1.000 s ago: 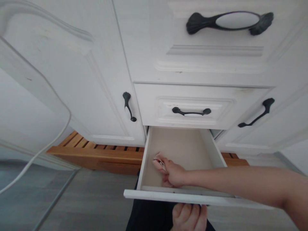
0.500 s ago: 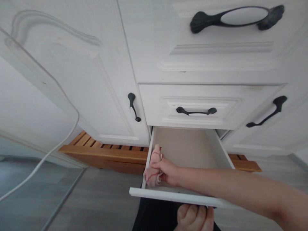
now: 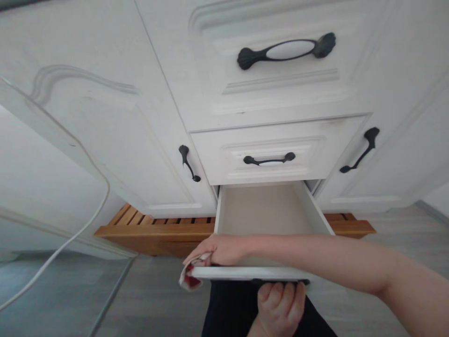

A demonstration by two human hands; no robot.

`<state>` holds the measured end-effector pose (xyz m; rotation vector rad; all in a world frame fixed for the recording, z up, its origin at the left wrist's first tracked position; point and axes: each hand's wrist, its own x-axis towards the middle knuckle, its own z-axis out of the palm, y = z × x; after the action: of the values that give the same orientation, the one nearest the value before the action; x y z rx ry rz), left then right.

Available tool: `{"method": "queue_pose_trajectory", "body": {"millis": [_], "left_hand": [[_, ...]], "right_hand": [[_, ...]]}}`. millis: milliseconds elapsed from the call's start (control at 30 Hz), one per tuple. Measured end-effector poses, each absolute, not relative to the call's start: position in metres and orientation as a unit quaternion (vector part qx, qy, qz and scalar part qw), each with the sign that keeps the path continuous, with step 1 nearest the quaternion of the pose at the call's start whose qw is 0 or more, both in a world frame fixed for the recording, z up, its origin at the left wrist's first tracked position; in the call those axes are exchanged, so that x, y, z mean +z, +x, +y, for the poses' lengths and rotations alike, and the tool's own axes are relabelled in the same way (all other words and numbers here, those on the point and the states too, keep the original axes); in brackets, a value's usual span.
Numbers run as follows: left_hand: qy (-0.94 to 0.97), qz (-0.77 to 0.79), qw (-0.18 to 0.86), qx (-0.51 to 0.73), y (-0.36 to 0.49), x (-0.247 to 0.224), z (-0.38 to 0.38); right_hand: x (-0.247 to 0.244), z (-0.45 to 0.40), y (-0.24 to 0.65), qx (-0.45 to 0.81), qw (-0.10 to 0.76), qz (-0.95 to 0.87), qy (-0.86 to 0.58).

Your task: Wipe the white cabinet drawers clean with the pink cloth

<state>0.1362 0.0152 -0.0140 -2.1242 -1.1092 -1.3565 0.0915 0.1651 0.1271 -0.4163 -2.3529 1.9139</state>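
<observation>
My right hand (image 3: 217,250) reaches in from the right across an open white drawer (image 3: 263,206). It is closed on a pink and white cloth (image 3: 191,277) with red lines, which is folded over the left end of the drawer's front panel and hangs down outside. My right fingertips are partly hidden by the cloth. Below the front panel, my left hand (image 3: 280,304) has its fingers wrapped round the drawer's dark handle (image 3: 257,282) and holds the drawer pulled out. The drawer's pale bottom shows, with its near part behind my right forearm.
Closed white cabinet fronts with dark handles surround the drawer, among them a smaller drawer front (image 3: 273,150) directly above. A slatted wooden bench (image 3: 157,230) lies low behind the drawer. A white cable (image 3: 70,238) hangs at the left. My dark-clothed legs (image 3: 228,309) are underneath.
My right hand has moved with the cloth from the drawer's inner left side to the left corner of its front panel. My left hand stays on the handle. The view has shifted slightly.
</observation>
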Motion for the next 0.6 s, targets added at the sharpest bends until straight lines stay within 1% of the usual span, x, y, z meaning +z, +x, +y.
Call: {"method": "queue_pose_trajectory", "body": {"millis": [67,100,167,233,333,433,533,567,600], "left_hand": [[-0.772,-0.380,0.198,-0.470,0.134,-0.017,0.015],[-0.775,-0.377,0.201,-0.465,0.132,-0.018,0.015],[-0.776,-0.380,0.207,-0.459,0.131,-0.020,0.015],[-0.781,-0.381,0.210,-0.448,0.129,-0.020,0.015],[-0.781,-0.382,0.220,-0.442,0.129,-0.016,0.014],[-0.772,-0.376,0.209,-0.468,0.128,-0.013,0.015],[-0.784,-0.372,0.201,-0.455,0.127,-0.012,0.017],[-0.786,-0.372,0.205,-0.449,0.127,-0.012,0.017],[-0.784,-0.372,0.209,-0.451,0.127,-0.013,0.017]], "right_hand": [[0.128,0.165,0.103,0.742,0.004,-0.650,-0.166],[0.130,0.166,0.112,0.777,-0.010,-0.603,-0.179],[0.141,0.168,0.136,0.796,-0.010,-0.576,-0.184],[0.159,0.166,0.167,0.763,0.006,-0.628,-0.152],[0.190,0.149,0.222,0.657,0.057,-0.740,-0.134],[0.214,0.119,0.286,0.595,0.093,-0.756,-0.255],[0.211,0.085,0.358,0.538,0.105,-0.731,-0.406],[0.204,0.074,0.383,0.502,0.133,-0.721,-0.458],[0.193,0.062,0.407,0.455,0.183,-0.700,-0.520]]}}
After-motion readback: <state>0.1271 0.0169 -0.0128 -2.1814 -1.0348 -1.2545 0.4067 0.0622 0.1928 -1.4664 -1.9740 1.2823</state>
